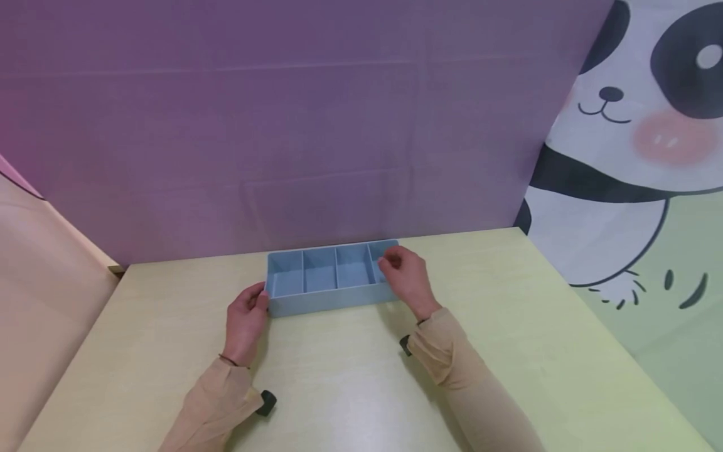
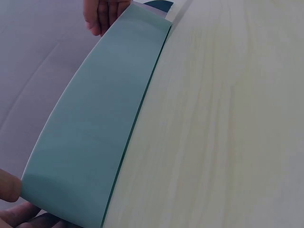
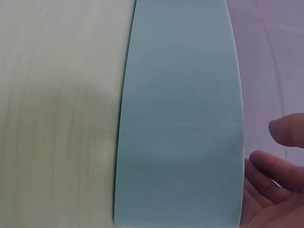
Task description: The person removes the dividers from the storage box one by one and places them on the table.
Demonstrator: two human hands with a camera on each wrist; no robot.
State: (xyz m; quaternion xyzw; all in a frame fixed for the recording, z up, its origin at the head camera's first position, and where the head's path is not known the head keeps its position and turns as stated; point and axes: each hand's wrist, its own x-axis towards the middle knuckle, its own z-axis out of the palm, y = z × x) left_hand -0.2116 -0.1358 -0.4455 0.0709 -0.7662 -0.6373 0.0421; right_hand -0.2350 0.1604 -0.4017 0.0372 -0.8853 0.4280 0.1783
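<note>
Head view: a blue box (image 1: pixel 322 303) with four parts sits flat at the back of the table (image 1: pixel 339 376). The left hand (image 1: pixel 246 323) is softly bent, thumb and fingertips at the box's left end. The right hand (image 1: pixel 411 282) is over the right end, thumb and fingers apart, pinching nothing. The box looks set down, but the hands are not yet away. The table is pale wood; a purple sheet (image 1: pixel 339 144) hangs behind, with a big panda picture (image 1: pixel 610 235) on the right.

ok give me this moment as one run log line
blue tray: on table | left hand: touching left end | right hand: at right end
</note>
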